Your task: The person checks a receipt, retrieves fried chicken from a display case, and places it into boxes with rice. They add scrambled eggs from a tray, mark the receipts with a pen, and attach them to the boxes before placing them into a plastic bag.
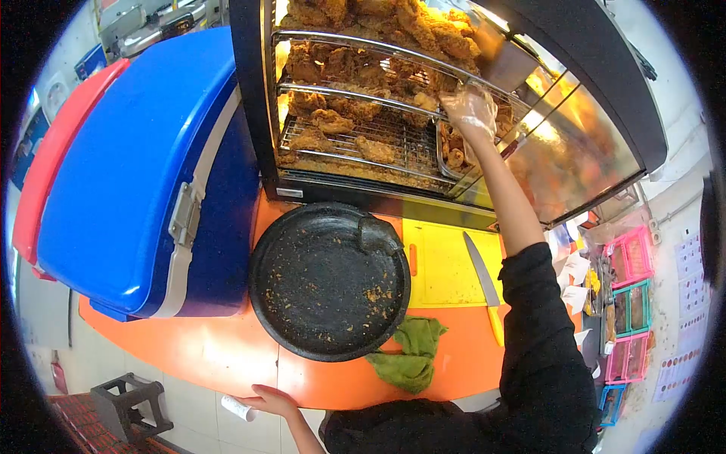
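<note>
My right hand (470,112), in a clear plastic glove, reaches into the lit display cabinet (363,193), beside the wire racks of fried chicken (374,149). Its fingers are partly hidden by glare and the glove, so what they hold, if anything, cannot be made out. Just below it stands a metal tray of small fried pieces (455,155). Low in the view, my left hand (271,399) is bare, near the orange table's front edge, with a white paper roll (238,408) at its fingers.
A black round tray (325,284) with crumbs and a stone-like pestle lies on the orange table (181,344). Right of it are a yellow cutting board (442,265), a knife (482,268) and a green cloth (412,356). A blue cooler box (144,166) stands left.
</note>
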Tool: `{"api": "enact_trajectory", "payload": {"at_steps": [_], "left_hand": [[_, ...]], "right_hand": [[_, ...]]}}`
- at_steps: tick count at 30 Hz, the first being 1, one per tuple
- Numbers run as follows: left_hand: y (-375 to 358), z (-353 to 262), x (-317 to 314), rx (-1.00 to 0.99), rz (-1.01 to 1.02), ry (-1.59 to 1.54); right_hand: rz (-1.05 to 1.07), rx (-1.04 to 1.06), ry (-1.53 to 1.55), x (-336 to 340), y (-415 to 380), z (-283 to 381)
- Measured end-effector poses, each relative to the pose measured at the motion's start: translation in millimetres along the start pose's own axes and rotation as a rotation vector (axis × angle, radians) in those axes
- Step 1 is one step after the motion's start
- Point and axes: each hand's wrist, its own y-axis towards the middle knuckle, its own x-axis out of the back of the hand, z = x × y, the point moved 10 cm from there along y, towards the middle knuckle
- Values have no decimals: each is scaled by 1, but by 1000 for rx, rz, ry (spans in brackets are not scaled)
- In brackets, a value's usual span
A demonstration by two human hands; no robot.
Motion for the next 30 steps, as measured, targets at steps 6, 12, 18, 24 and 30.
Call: {"api": "enact_trajectory", "payload": {"at_steps": [6, 12, 18, 24, 30], "left_hand": [[1, 11, 3, 29, -20, -26], [-1, -4, -1, 3, -13, 25], [-3, 0, 2, 25, -25, 98], [2, 19, 4, 3, -4, 61], [19, 47, 20, -3, 6, 157]], "right_hand": [[-619, 232, 35, 12, -37, -10], [-845, 594, 218, 36, -90, 11], [-514, 326, 1069, 21, -120, 11], [456, 128, 2832, -41, -221, 32], [336, 49, 2933, -47, -301, -57]]}}
